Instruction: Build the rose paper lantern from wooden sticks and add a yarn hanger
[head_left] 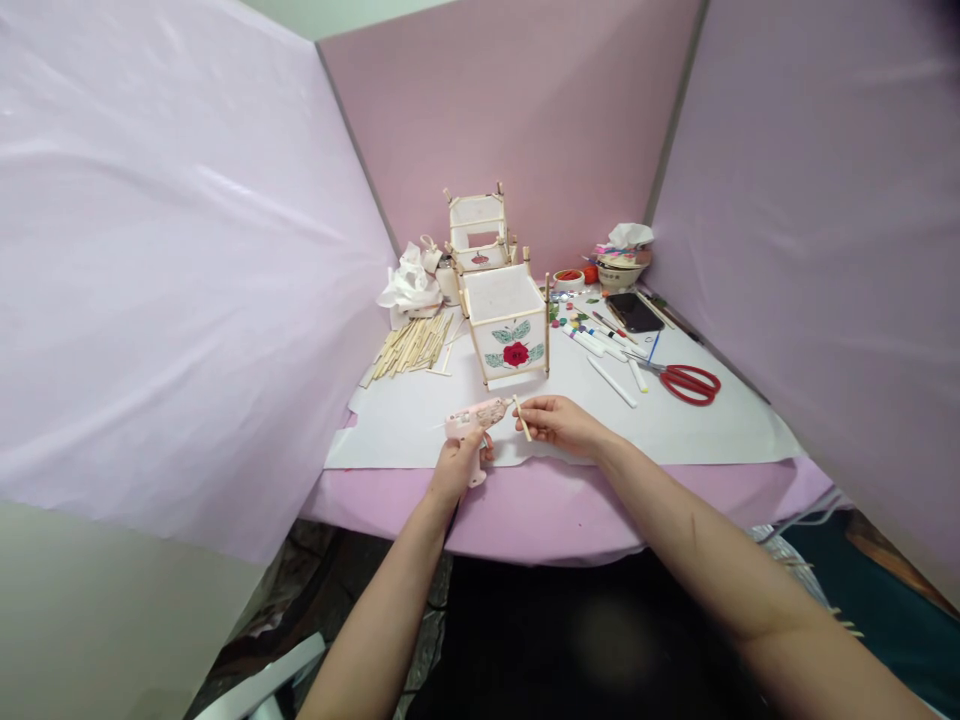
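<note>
From the head camera, the left hand (455,468) was wrapped around the handle of a pink glue gun (472,420), its nozzle pointing toward a short wooden stick (523,419) pinched between the fingertips of the right hand (561,421). Gun tip and stick end sat just beside each other, perhaps touching; the view was too small to be sure. Doing this well probably called for a steady pinch low on the stick, fingertips away from the nozzle, and a small bead at the very end. Beyond the grip stood a paper lantern box (509,334) with a red flower painted on it, a pile of sticks (412,347) to its left, markers (600,342) and red scissors (688,382) to its right. No brand or readable writing showed anywhere.
</note>
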